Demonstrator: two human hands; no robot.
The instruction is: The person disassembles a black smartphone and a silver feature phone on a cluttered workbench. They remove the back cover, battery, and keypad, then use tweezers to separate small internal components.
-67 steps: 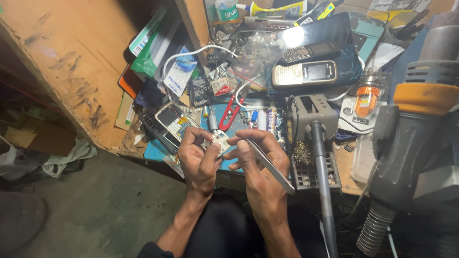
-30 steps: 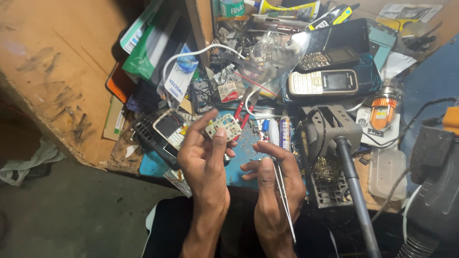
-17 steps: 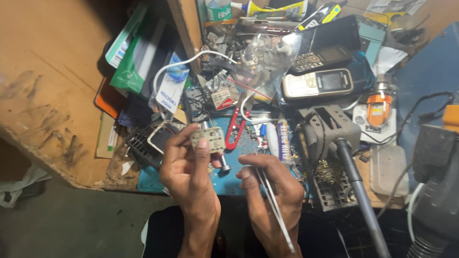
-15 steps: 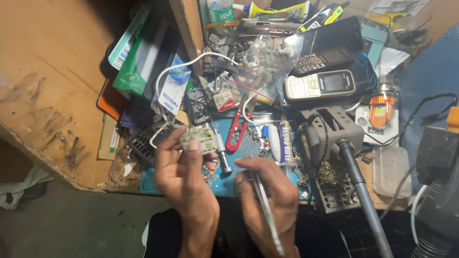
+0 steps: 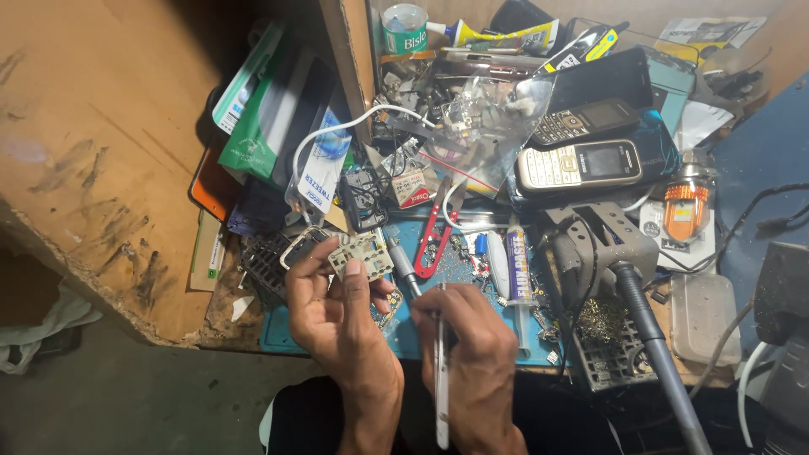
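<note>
Over a cluttered blue repair mat, the left hand pinches a small circuit board face-up at eleven o'clock of the right hand, which is clamped on tweezers as if for close work.

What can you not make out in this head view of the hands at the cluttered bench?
- Tip of the tweezers, head view: hidden behind the right hand.
- Underside of the small circuit board: covered by the left hand.
- Soldering iron handle end: cut off by the bottom edge.
</note>
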